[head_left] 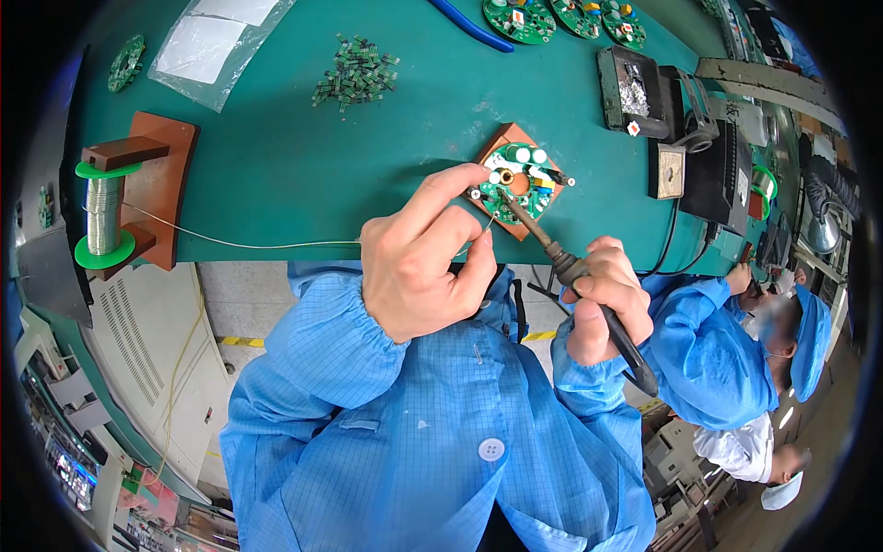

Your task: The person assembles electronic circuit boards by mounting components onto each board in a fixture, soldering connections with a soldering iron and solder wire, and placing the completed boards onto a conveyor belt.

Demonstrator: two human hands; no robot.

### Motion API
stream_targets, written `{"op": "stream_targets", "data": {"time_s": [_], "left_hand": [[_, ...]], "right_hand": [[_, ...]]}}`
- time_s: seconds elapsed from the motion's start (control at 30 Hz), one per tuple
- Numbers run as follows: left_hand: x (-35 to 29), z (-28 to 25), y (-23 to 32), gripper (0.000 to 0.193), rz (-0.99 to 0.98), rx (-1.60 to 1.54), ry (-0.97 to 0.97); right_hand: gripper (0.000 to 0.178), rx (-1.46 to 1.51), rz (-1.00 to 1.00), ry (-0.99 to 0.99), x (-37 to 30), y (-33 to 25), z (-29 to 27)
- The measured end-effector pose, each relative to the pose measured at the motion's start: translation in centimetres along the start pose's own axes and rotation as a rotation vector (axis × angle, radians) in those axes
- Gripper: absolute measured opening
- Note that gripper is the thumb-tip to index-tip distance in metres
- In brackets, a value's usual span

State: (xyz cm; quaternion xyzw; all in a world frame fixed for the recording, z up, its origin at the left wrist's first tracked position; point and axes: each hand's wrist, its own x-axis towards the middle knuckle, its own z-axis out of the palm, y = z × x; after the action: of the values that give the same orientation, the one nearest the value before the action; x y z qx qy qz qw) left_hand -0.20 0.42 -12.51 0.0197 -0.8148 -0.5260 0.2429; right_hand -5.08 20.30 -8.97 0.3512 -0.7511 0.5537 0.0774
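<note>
A round green circuit board (536, 201) with white, blue and yellow parts sits on a brown block (501, 136) near the table's front edge. My right hand (609, 299) is wrapped round the handle of a soldering iron (568, 265), whose tip reaches the board's middle. With my left hand (418, 267) I pinch the thin solder wire (267, 247), and its end meets the board's lower left. My left index fingertip is at the board's upper left edge. The wire runs left to a green-flanged spool (103, 216) on a brown stand (175, 193).
Small green pieces lie heaped (357, 74) on the green mat. Three more boards (520, 20) and a blue tube (469, 23) are at the back. A metal tray (633, 92), a sponge holder (667, 170) and a black box (717, 179) stand right. A co-worker (717, 345) sits beyond.
</note>
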Motion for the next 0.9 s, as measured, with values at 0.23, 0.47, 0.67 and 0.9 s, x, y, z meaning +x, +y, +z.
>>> {"op": "stream_targets", "data": {"time_s": [0.23,0.47,0.67,0.9], "left_hand": [[-0.2,0.0,0.0,0.016,-0.023,0.008,-0.010],[-0.1,0.1,0.0,0.016,-0.010,0.008,-0.001],[-0.1,0.1,0.0,0.017,-0.013,0.003,0.001],[-0.1,0.1,0.0,0.018,-0.011,-0.005,0.024]], "right_hand": [[0.019,-0.014,0.036,-0.072,-0.1,0.1,-0.2],[0.016,0.018,0.022,-0.072,0.2,0.1,-0.1],[0.018,-0.040,-0.043,-0.065,0.9,-0.4,0.5],[0.028,-0.148,-0.188,0.096,-0.1,1.0,-1.4]]}}
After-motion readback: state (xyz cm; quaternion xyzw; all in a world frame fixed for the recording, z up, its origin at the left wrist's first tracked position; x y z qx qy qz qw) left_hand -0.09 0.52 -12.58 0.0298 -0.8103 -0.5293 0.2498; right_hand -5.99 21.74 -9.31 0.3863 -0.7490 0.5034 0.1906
